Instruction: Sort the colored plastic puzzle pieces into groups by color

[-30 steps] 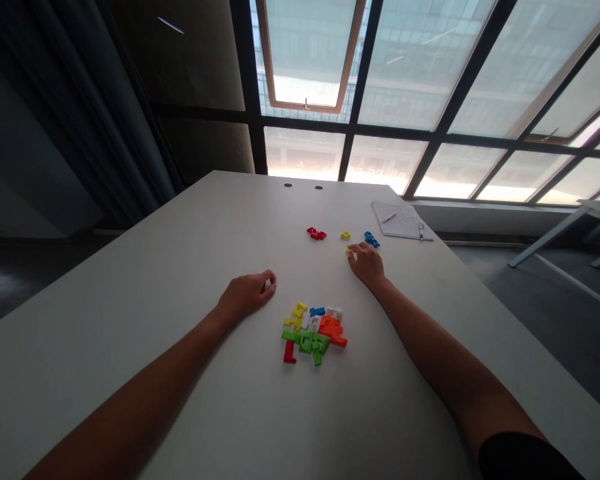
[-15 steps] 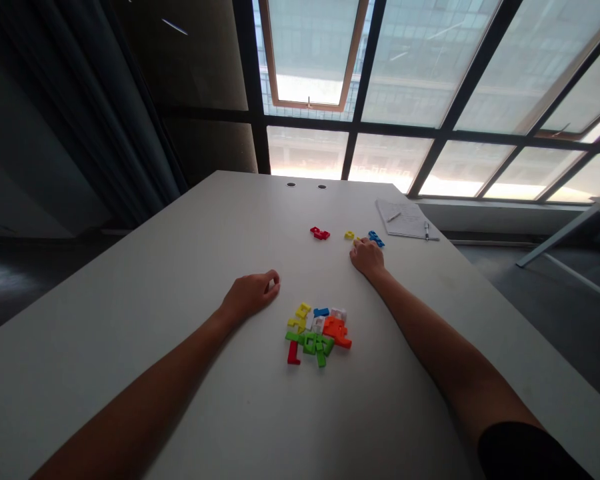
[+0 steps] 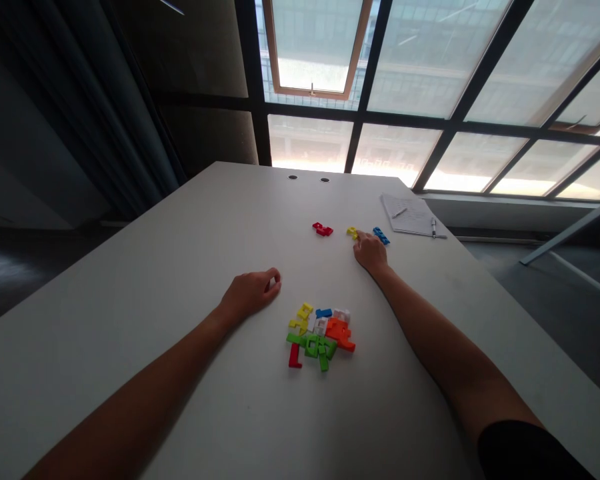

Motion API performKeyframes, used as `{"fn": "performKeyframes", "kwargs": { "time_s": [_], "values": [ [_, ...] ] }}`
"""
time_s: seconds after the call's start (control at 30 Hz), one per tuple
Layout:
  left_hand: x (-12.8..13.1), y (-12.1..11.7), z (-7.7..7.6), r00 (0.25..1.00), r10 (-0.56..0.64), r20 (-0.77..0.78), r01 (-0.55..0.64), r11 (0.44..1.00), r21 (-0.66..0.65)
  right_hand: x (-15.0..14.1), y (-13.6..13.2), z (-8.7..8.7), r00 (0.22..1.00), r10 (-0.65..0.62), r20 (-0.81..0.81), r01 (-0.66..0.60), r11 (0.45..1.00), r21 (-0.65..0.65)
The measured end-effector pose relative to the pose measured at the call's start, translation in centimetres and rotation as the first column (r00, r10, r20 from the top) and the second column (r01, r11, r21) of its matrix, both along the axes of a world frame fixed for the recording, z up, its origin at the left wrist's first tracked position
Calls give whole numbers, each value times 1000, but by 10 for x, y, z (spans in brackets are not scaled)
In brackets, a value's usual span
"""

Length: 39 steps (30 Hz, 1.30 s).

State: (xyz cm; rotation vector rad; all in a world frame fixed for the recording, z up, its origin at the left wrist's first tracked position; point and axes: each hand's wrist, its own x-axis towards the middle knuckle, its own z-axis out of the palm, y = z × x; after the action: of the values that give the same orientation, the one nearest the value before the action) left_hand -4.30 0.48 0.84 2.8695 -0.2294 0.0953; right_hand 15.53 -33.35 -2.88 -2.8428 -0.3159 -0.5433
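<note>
My right hand [image 3: 371, 249] is stretched far out over the white table, its fingertips closed at a small yellow plastic puzzle piece [image 3: 351, 232]. The fingers partly cover the yellow, so I cannot tell whether one or two pieces lie there. Just right of that hand is a group of blue pieces [image 3: 381, 235]; left of it lie red pieces [image 3: 323, 229]. My left hand [image 3: 253, 291] rests on the table with fingers curled and thumb near the fingertip, nothing in it. Nearer to me is a loose pile of green pieces [image 3: 312, 345], orange pieces [image 3: 339, 331], and yellow, white, blue and red ones.
Sheets of paper [image 3: 413, 215] with two pens lie at the right edge of the table [image 3: 180, 253]. Two round cable holes [image 3: 293, 177] sit near the far edge. Windows stand beyond the table, and a dark curtain [image 3: 80, 100] hangs at the left.
My right hand has shifted slightly, bringing its fingertips against the yellow at the left; the blue group is less covered. My left hand stays put. The view has tilted a little.
</note>
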Motion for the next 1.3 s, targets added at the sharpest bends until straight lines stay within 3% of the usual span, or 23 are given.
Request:
{"fn": "performKeyframes", "kwargs": {
  "time_s": [0.17,0.5,0.97,1.3],
  "values": [
    [1,0,-1,1000,3,9,-3,1000,1,4,-9,2,994,-70,85,62,994,85],
    [0,1,-1,999,2,33,-2,1000,-3,1,-10,0,1000,4,-13,-4,999,-38],
    [0,1,-1,1000,7,20,-7,1000,8,-4,-8,4,999,44,-26,-43,999,31],
    [0,1,-2,1000,6,26,-6,1000,-8,-3,-9,4,993,40,-114,-49,996,-75]
  ]
}}
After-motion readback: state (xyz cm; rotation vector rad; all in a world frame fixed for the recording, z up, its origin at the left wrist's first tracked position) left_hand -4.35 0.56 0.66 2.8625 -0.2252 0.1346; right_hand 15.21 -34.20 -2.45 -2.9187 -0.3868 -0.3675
